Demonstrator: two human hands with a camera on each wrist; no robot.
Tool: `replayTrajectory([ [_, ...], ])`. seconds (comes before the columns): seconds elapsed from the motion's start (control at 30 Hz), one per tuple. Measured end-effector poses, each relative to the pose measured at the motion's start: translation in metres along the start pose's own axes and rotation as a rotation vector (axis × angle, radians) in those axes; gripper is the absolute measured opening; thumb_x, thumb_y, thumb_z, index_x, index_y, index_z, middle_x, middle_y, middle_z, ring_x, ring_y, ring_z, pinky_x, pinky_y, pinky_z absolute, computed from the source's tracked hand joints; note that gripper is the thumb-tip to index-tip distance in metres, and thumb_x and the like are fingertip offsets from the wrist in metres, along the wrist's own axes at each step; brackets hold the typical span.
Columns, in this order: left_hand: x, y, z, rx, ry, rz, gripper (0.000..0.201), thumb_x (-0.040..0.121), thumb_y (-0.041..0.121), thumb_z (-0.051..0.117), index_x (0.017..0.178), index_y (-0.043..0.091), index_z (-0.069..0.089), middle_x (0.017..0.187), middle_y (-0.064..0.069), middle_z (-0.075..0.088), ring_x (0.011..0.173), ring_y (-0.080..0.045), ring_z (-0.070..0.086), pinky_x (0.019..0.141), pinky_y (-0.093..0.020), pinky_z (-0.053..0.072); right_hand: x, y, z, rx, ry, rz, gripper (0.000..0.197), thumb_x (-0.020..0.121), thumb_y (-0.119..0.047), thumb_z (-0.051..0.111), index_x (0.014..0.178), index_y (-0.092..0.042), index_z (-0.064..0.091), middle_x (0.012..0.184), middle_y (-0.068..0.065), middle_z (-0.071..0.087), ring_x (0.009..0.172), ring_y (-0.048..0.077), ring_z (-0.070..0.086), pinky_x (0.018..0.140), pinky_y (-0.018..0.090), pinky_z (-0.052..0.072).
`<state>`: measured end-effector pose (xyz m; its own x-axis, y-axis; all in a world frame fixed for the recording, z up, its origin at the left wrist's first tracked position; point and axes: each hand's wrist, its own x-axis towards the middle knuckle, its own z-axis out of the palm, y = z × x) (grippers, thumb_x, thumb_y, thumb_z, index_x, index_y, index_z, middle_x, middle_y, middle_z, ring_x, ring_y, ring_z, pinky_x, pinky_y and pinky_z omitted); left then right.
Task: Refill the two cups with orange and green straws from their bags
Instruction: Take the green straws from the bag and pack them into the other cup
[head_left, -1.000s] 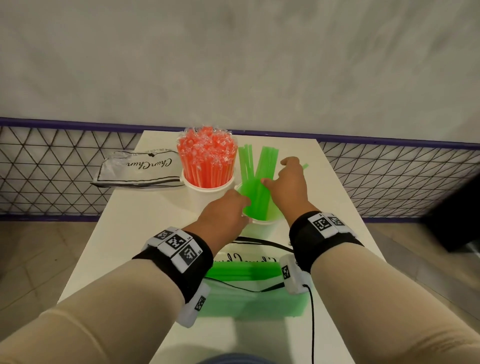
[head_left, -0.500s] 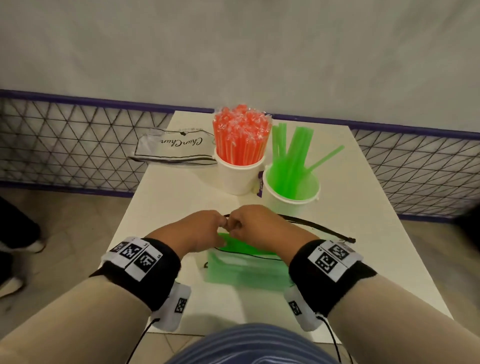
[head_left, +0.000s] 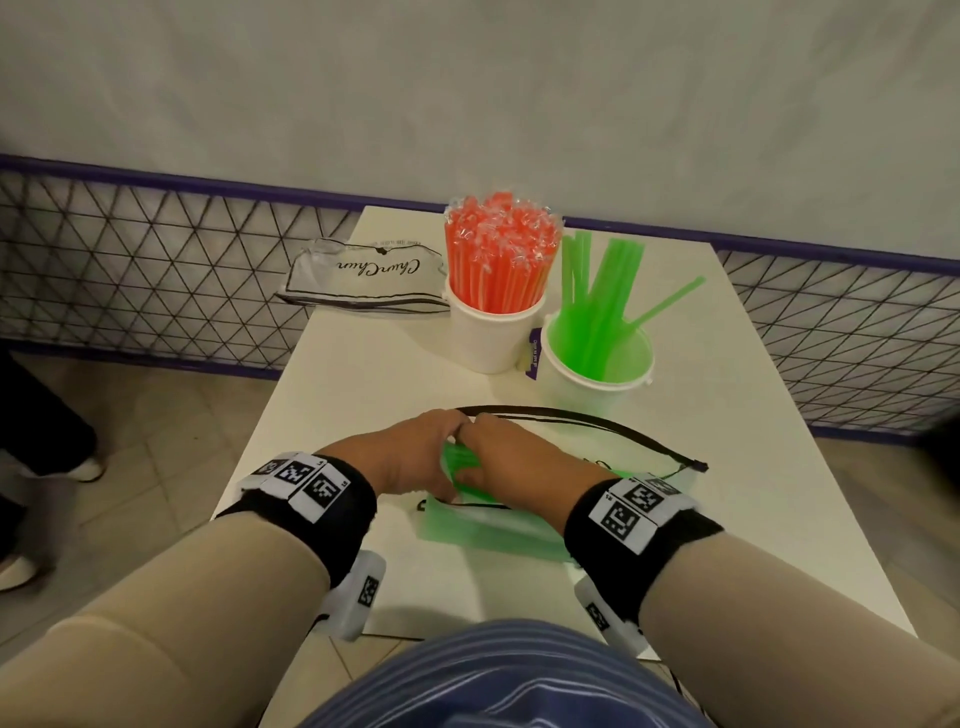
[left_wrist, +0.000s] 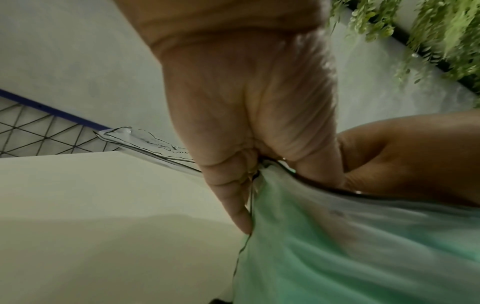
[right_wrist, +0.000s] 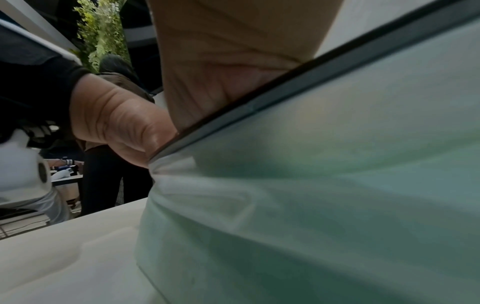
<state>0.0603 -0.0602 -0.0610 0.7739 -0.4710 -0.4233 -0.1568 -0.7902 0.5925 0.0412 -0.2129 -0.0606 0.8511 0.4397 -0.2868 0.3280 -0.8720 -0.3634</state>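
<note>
A clear bag of green straws (head_left: 493, 527) lies on the near part of the white table (head_left: 358, 395). My left hand (head_left: 415, 462) pinches the bag's black-edged mouth (left_wrist: 253, 185) and holds it apart. My right hand (head_left: 514, 462) reaches into that mouth, and its thumb and fingers close on a bunch of green straws (head_left: 457, 460); the fingertips are hidden by the bag (right_wrist: 337, 185). Behind stand two white cups: the left cup (head_left: 493, 338) is packed with orange straws (head_left: 501, 254), and the right cup (head_left: 597, 379) holds a few green straws (head_left: 602, 291).
An empty clear bag with black script (head_left: 363, 280) lies at the table's back left. A wire mesh fence (head_left: 130, 270) and a grey wall run behind the table. A bystander's shoes (head_left: 78, 467) are on the floor at left.
Both hands came back from the green cup to the bag near me. In the last half second the right hand went deeper into the bag's mouth.
</note>
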Motion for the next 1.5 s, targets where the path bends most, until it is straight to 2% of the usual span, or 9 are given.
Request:
replayTrajectory([
  [0.2,0.005,0.005,0.0,-0.034,0.018,0.011,0.048,0.068,0.006,0.082,0.106,0.017,0.055,0.099,0.005,0.06,0.089,-0.015,0.055,0.064,-0.016,0.041,0.0,0.001,0.002,-0.129,0.148,-0.043,0.035,0.091,-0.015,0.055,0.126,-0.011,0.054,0.112,0.012,0.06,0.101,0.029,0.058,0.071,0.029,0.032],
  [0.37,0.007,0.002,0.002,-0.064,0.028,0.01,0.038,0.07,0.009,0.081,0.102,0.016,0.06,0.094,0.004,0.065,0.082,-0.014,0.059,0.066,-0.018,0.045,-0.003,0.004,-0.005,-0.067,0.161,-0.038,0.024,0.089,-0.007,0.054,0.113,-0.01,0.053,0.109,0.012,0.06,0.098,0.031,0.059,0.075,0.033,0.04],
  [0.57,0.006,0.005,-0.01,0.132,-0.002,-0.011,0.04,0.072,0.032,0.083,0.102,0.022,0.058,0.115,0.004,0.049,0.104,-0.017,0.053,0.081,-0.028,0.046,-0.019,0.0,-0.072,0.184,0.228,0.035,0.024,0.096,-0.02,0.054,0.119,-0.014,0.052,0.117,0.006,0.058,0.104,0.024,0.056,0.083,0.032,0.044],
  [0.77,0.013,0.038,-0.039,0.125,0.098,0.044,0.031,0.078,0.045,0.075,0.099,0.029,0.06,0.124,0.007,0.045,0.104,-0.014,0.053,0.085,-0.028,0.043,-0.06,0.008,-0.168,0.825,0.644,0.007,0.014,0.092,-0.017,0.061,0.094,-0.03,0.06,0.089,-0.007,0.069,0.089,0.013,0.064,0.079,0.031,0.049],
  [0.87,0.027,0.067,-0.044,0.102,0.21,0.131,0.038,0.083,0.041,0.072,0.114,0.024,0.058,0.126,0.006,0.045,0.115,-0.015,0.049,0.087,-0.026,0.038,-0.066,0.026,-0.196,1.066,0.926,-0.077,0.013,0.085,-0.012,0.063,0.09,-0.024,0.06,0.081,-0.002,0.069,0.089,0.019,0.066,0.089,0.039,0.05],
  [1.0,0.059,0.097,-0.029,0.131,0.284,0.159,0.056,0.087,0.045,0.066,0.135,0.021,0.049,0.145,-0.005,0.037,0.125,-0.024,0.047,0.102,-0.033,0.041,-0.056,0.056,-0.201,1.165,1.225,-0.054,0.017,0.085,-0.009,0.063,0.089,-0.024,0.057,0.088,0.0,0.064,0.087,0.017,0.064,0.08,0.028,0.049],
  [1.1,0.08,0.103,-0.013,0.17,0.249,0.083,0.06,0.089,0.049,0.06,0.141,0.023,0.044,0.151,-0.01,0.027,0.131,-0.031,0.042,0.107,-0.042,0.039,-0.038,0.08,-0.177,1.07,1.215,0.125,0.015,0.088,-0.016,0.065,0.087,-0.029,0.058,0.084,-0.006,0.063,0.079,0.012,0.06,0.071,0.026,0.048],
  [1.27,0.089,0.098,0.007,0.18,0.323,0.059,0.04,0.092,0.04,0.056,0.126,0.019,0.051,0.125,-0.009,0.05,0.108,-0.028,0.055,0.092,-0.039,0.049,-0.01,0.121,-0.137,0.877,1.073,0.385,0.003,0.093,-0.022,0.06,0.096,-0.023,0.059,0.089,-0.002,0.062,0.081,0.016,0.058,0.074,0.032,0.05],
  [1.5,0.087,0.096,0.012,0.163,0.391,0.092,0.034,0.093,0.04,0.057,0.118,0.017,0.054,0.113,-0.007,0.056,0.1,-0.028,0.058,0.083,-0.036,0.049,0.009,0.149,-0.131,0.509,0.764,0.642,0.033,0.09,-0.035,0.064,0.107,-0.007,0.061,0.103,0.012,0.066,0.094,0.031,0.062,0.081,0.038,0.051],
])
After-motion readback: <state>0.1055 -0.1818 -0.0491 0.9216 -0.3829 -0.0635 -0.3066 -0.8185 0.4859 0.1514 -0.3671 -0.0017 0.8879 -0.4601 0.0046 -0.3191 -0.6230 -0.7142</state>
